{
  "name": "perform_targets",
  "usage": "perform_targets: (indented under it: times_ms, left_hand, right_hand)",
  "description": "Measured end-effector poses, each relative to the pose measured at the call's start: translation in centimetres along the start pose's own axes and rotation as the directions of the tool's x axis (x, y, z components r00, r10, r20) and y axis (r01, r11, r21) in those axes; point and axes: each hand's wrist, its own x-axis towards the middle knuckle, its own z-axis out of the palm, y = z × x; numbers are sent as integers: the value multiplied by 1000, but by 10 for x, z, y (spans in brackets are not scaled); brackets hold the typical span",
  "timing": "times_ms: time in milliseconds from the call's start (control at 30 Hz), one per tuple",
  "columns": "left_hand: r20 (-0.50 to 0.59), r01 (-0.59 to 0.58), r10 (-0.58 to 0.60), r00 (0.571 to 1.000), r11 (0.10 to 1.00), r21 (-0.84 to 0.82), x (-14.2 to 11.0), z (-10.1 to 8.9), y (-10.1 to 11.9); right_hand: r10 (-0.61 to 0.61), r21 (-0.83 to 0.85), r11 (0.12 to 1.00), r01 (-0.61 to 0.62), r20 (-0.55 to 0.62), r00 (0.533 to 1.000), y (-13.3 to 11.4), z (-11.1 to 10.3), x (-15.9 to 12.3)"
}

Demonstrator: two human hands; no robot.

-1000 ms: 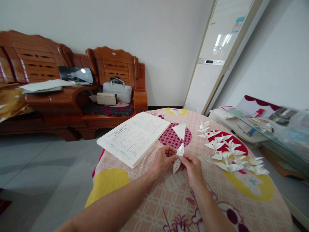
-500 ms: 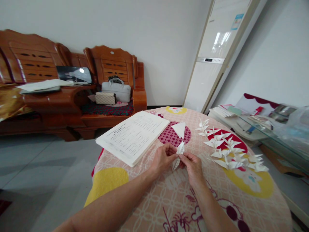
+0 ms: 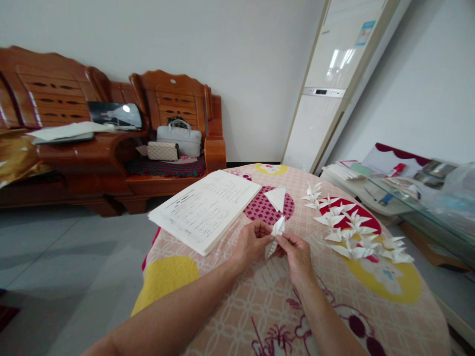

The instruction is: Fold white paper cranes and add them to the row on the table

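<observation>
Both my hands pinch one small folded piece of printed white paper (image 3: 278, 226) above the table's middle. My left hand (image 3: 252, 242) grips its left side, thumb and fingers closed. From the right, my right hand (image 3: 297, 251) holds the same paper, its thumb meeting the left thumb near the centre. One pointed end sticks up and another points down between the hands. Just beyond lies a folded paper triangle (image 3: 275, 199). Several finished paper cranes (image 3: 352, 252) sit in a cluster to the right.
A stack of printed sheets (image 3: 204, 212) lies on the left of the cloth-covered round table (image 3: 222, 316). Behind stand a wooden chair (image 3: 166, 99) with bags and a tall air conditioner (image 3: 315, 123). A glass-topped side table (image 3: 415, 212) with clutter is at the right.
Almost nothing differs. The folded paper has tilted very slightly between my fingers, and both hands keep their hold in the same place.
</observation>
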Motion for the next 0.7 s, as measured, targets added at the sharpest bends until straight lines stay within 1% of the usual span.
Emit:
perform_targets:
  times_ms: [100, 167, 367, 433, 567, 700]
  left_hand:
    - [38, 53, -51, 998, 997, -52, 1, -2, 0]
    - [70, 78, -73, 995, 995, -58, 1, -3, -1]
    - [124, 119, -128, 984, 990, 71, 2, -7, -3]
    - [107, 103, -119, 987, 983, 149, 1, -7, -2]
    - [28, 28, -39, 999, 953, 302, 0, -6, 0]
    - [4, 14, -16, 1000, 946, 325, 0, -7, 0]
  right_hand:
    - [-16, -11, 1000, 17, 11, 1000, 0, -1, 0]
    - [-31, -25, 999, 31, 16, 999, 0, -1, 0]
    - [-34, -79, 996, 35, 24, 999, -1, -3, 1]
    - [-38, -113, 993, 41, 32, 999, -1, -3, 1]
    - [-34, -182, 982, 42, 46, 998, 0, -4, 0]
    - [-21, -161, 986, 32, 72, 997, -1, -4, -2]
